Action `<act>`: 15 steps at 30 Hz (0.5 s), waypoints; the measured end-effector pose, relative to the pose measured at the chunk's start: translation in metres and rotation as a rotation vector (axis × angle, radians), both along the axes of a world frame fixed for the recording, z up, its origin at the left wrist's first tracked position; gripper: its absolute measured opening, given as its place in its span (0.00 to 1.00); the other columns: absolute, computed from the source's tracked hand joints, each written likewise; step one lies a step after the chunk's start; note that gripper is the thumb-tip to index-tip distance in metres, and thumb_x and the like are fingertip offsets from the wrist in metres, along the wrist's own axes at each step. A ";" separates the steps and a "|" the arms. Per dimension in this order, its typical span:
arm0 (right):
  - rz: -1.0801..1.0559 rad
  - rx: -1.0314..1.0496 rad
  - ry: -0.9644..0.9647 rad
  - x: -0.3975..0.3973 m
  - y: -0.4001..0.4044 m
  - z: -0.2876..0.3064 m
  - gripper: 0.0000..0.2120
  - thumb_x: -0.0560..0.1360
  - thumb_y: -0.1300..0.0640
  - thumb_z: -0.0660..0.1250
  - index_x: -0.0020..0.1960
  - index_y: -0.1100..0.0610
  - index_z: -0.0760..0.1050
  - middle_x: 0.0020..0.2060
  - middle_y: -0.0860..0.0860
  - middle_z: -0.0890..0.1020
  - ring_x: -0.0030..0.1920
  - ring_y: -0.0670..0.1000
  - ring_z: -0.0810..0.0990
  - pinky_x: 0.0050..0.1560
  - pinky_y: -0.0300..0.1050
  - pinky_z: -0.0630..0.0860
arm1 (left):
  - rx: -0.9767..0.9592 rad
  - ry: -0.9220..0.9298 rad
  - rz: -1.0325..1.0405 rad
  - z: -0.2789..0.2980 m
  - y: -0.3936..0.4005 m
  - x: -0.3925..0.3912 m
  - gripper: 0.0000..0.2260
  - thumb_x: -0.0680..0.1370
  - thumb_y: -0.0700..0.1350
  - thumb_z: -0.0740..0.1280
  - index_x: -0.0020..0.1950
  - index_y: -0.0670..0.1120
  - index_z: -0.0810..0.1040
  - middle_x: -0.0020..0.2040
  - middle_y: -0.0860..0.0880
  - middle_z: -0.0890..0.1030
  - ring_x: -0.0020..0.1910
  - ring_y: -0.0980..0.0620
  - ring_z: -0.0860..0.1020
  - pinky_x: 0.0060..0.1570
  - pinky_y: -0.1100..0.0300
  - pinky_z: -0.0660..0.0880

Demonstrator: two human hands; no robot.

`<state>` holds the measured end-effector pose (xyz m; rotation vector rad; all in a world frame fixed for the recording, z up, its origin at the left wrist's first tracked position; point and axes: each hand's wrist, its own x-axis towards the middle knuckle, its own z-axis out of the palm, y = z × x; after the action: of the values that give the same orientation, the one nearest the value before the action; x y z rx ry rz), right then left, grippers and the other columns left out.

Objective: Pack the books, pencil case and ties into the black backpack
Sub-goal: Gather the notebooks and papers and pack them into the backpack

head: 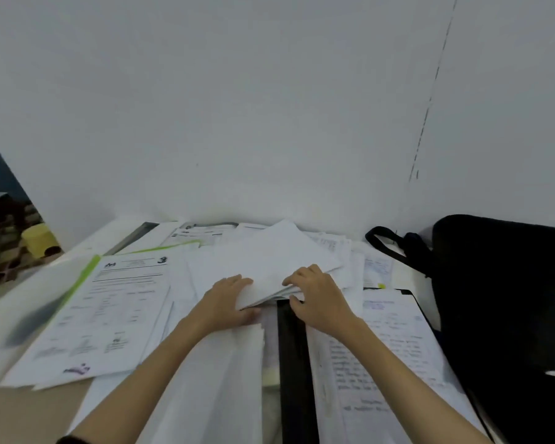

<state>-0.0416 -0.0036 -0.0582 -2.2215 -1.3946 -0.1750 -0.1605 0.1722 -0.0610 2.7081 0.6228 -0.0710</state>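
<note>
My left hand [229,298] cups the near-left corner of the thick white sheaf of loose paper [271,261], fingers curled along its top, thumb at its lower edge; my right hand [318,293] pinches the near-right edge, fingertips on top, thumb below. I should square the sheets and lift level so none slide off. The soft black fabric backpack [500,299] lies well to the right. The white wall [269,107] crowds the far edge, so the free path is probably rightward, over the handwritten page [391,347].
</note>
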 end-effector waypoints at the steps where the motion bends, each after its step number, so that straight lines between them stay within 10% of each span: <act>1: 0.014 -0.085 0.012 -0.003 0.011 -0.001 0.18 0.73 0.60 0.62 0.62 0.56 0.75 0.59 0.52 0.77 0.61 0.54 0.71 0.59 0.49 0.69 | 0.025 -0.012 -0.009 -0.005 0.004 -0.004 0.41 0.66 0.69 0.58 0.75 0.50 0.62 0.76 0.49 0.61 0.75 0.50 0.58 0.72 0.57 0.55; 4: 0.045 -0.269 -0.005 -0.014 0.042 -0.002 0.25 0.72 0.60 0.62 0.70 0.53 0.67 0.68 0.49 0.69 0.69 0.52 0.63 0.66 0.47 0.62 | 0.160 -0.095 -0.092 -0.010 0.012 -0.014 0.27 0.78 0.60 0.57 0.72 0.48 0.66 0.73 0.49 0.67 0.71 0.50 0.65 0.66 0.58 0.63; 8: 0.060 -0.347 0.043 -0.023 0.064 -0.006 0.28 0.72 0.58 0.62 0.72 0.50 0.64 0.71 0.47 0.66 0.71 0.49 0.60 0.70 0.47 0.56 | 0.285 -0.154 -0.142 -0.006 0.030 -0.019 0.33 0.72 0.60 0.40 0.60 0.46 0.76 0.57 0.48 0.80 0.54 0.46 0.77 0.50 0.55 0.71; 15: 0.055 -0.322 -0.056 -0.032 0.085 0.002 0.25 0.72 0.58 0.63 0.68 0.46 0.69 0.64 0.46 0.76 0.63 0.50 0.73 0.61 0.47 0.63 | 0.026 -0.357 -0.190 0.013 0.074 -0.029 0.09 0.78 0.51 0.65 0.51 0.50 0.83 0.48 0.54 0.84 0.47 0.56 0.80 0.47 0.60 0.75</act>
<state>-0.0735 0.0819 -0.0560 -2.4470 -1.6075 0.0090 -0.1896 0.2462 -0.0482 2.7001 0.2621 0.3671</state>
